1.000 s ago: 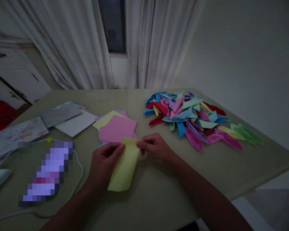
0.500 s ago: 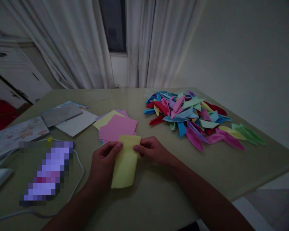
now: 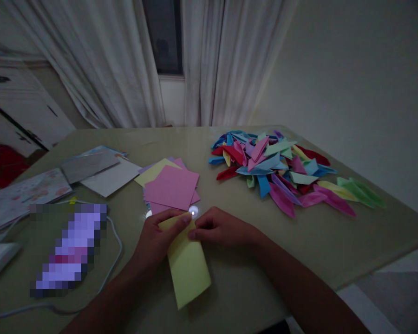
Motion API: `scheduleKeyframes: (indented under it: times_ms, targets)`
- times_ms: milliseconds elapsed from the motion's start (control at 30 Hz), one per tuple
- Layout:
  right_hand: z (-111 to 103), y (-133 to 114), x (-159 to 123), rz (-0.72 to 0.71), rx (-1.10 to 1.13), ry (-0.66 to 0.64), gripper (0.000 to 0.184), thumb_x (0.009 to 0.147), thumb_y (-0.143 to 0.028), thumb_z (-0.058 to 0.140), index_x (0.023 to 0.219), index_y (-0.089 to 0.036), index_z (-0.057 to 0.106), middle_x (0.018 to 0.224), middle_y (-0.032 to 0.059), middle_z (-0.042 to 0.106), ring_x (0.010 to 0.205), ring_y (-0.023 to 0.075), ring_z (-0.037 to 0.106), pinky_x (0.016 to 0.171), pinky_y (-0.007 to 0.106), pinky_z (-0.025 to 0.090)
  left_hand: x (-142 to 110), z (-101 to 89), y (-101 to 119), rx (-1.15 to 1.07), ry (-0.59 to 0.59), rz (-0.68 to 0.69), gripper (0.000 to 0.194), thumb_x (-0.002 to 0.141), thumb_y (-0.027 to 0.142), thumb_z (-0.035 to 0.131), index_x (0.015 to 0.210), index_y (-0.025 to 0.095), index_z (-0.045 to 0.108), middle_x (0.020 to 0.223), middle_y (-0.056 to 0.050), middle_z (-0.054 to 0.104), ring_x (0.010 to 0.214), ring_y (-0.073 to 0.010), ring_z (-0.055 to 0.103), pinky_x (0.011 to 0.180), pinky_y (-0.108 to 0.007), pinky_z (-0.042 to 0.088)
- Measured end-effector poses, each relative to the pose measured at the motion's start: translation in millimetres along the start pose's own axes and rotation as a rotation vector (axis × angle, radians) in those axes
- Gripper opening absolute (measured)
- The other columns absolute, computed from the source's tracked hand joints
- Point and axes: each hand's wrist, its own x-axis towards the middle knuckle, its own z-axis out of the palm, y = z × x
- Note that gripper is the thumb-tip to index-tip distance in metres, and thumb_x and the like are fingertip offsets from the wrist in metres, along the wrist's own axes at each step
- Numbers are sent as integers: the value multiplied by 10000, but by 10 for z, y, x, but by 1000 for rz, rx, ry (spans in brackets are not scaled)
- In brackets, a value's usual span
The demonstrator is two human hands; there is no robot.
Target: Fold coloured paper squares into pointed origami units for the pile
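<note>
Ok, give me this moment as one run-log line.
left hand: holds yellow paper | right hand: at its right edge | ahead: pink-topped paper stack | ahead right: folded-paper pile

Room's dim, flat light. Pale plain wall (image 3: pixel 351 83) fills the right side. Straight ahead: light curtain, left panel (image 3: pixel 101 55) and right panel (image 3: pixel 240 55), full of vertical folds, parted in the middle. Narrow dark window (image 3: pixel 163 37) shows in the gap, white wall section (image 3: pixel 173 102) under its sill. White cabinet (image 3: pixel 24 93) at far left, dark handles. Bench (image 3: pixel 355 246) has a dull green-grey top, slightly glossy, two bright glare spots. Bit of pale floor (image 3: pixel 400 301) at lower right, detail unclear.
</note>
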Motion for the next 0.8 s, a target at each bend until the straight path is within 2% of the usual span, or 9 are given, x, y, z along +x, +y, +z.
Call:
scheduleKeyframes:
  times_ms: [67, 167, 233, 367, 433, 533, 600, 700, 800]
  targets:
    - [-31, 11, -5, -10, -12, 28, 522, 959, -559, 715, 655, -151, 598, 610, -64, 378, 573, 82, 326, 530, 237, 227, 29, -8, 31, -106, 140, -3, 430, 617, 480, 1005, 860, 171, 832, 761, -62, 774, 591, -205, 690, 517, -293, 566]
    - [-122, 39, -12, -48, -56, 64, 462, 1010, -503, 666, 745, -132, 741, 617, -41, 510, 561, 87, 366, 536, 242, 248, 102, -44, 117, -336, 383, 69, 449, 561, 400, 1033, 896, 187, 822, 841, -26, 785, 670, -170, 704, 573, -257, 597]
    - [-182, 54, -17, -66, -79, 110, 425, 1020, -476, 662, 818, -130, 802, 643, -23, 591, 557, 87, 394, 543, 243, 267, 141, -59, 169, -418, 428, 103, 386, 584, 341, 1021, 867, 176, 817, 871, -24, 789, 722, -154, 707, 615, -234, 608]
    - [-248, 66, -12, -108, -72, 243, 410, 1017, -465, 660, 817, -133, 795, 656, -14, 619, 572, 95, 436, 567, 245, 307, 165, -45, 196, -488, 478, 102, 269, 641, 243, 981, 838, 177, 810, 880, -19, 794, 762, -146, 710, 648, -222, 616]
    - [-268, 80, 7, -149, -55, 354, 396, 1011, -459, 652, 810, -141, 775, 674, -10, 620, 597, 106, 468, 586, 252, 333, 160, -30, 181, -476, 476, 100, 254, 637, 228, 971, 819, 172, 802, 866, -13, 786, 763, -145, 711, 651, -219, 612]
    - [-319, 131, 62, -205, 30, 631, 351, 970, -451, 677, 768, -166, 710, 681, -19, 587, 623, 116, 487, 608, 258, 361, 147, -16, 150, -400, 369, 85, 274, 639, 270, 971, 824, 163, 800, 848, -11, 776, 762, -149, 717, 638, -216, 597]
    - [-372, 177, 102, -213, 124, 786, 342, 924, -470, 718, 742, -185, 662, 669, -25, 578, 614, 117, 479, 608, 261, 374, 137, -8, 136, -371, 306, 58, 310, 620, 310, 986, 819, 169, 793, 820, -6, 769, 728, -153, 714, 571, -204, 560]
    - [-443, 222, 135, -175, 272, 892, 416, 860, -591, 758, 766, -201, 649, 678, -3, 637, 595, 126, 495, 575, 258, 384, 118, 13, 128, -385, 272, 25, 371, 552, 328, 1016, 794, 177, 780, 764, 11, 748, 655, -143, 689, 486, -189, 498]
    - [-440, 209, 123, -128, 376, 865, 544, 833, -738, 737, 835, -196, 687, 781, 47, 726, 679, 155, 605, 599, 257, 440, 104, 38, 125, -389, 254, 43, 400, 535, 342, 1033, 799, 178, 782, 736, 29, 730, 598, -109, 644, 465, -176, 470]
